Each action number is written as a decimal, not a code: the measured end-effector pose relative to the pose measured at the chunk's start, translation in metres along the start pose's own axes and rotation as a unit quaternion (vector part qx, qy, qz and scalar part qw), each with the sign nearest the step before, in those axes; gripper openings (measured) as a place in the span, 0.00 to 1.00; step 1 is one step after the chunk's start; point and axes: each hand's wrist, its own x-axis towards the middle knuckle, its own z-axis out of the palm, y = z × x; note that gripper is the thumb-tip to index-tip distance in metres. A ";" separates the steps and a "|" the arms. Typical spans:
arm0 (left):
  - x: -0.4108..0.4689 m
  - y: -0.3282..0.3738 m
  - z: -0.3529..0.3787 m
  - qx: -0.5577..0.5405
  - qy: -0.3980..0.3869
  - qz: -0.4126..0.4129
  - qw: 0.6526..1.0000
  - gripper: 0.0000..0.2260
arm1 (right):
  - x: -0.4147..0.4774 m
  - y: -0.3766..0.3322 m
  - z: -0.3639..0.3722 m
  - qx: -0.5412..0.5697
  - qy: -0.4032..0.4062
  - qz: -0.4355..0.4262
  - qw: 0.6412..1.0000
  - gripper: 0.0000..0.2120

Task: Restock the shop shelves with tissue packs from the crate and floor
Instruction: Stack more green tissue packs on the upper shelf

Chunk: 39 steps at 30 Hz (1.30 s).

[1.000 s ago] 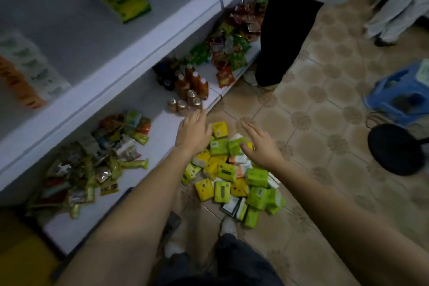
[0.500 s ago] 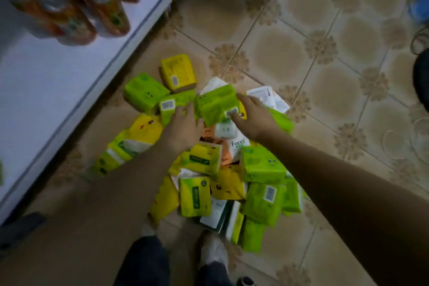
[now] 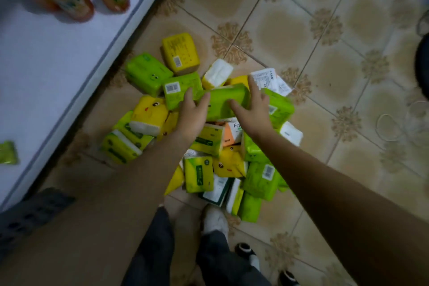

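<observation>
Over the floor pile [image 3: 199, 175], both hands [image 3: 193, 112] [image 3: 254, 112] grip one green tissue pack [image 3: 224, 102].

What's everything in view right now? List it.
floor: beige patterned tiles
tissue packs: roughly two dozen, green, yellow, white, piled on floor
held green pack: one, atop the pile
shelf: one, white, left
bottles: several, orange, on shelf, blurred
green packet: one, shelf's left edge
crate: one, dark, lower left
white shoe: one, below pile
left hand, right hand: gripping held green pack's ends
</observation>
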 end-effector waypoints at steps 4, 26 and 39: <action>-0.130 0.049 -0.029 -0.019 0.065 0.027 0.997 0.22 | -0.104 -0.058 -0.049 -0.020 -0.005 -0.039 0.999 0.25; -0.675 0.310 -0.287 -0.094 0.389 0.400 0.824 0.15 | -0.531 -0.467 -0.232 0.007 -0.035 -0.596 0.802 0.23; -0.769 0.280 -0.547 -0.059 0.533 0.327 0.778 0.19 | -0.670 -0.649 -0.035 0.083 -0.143 -0.651 0.740 0.23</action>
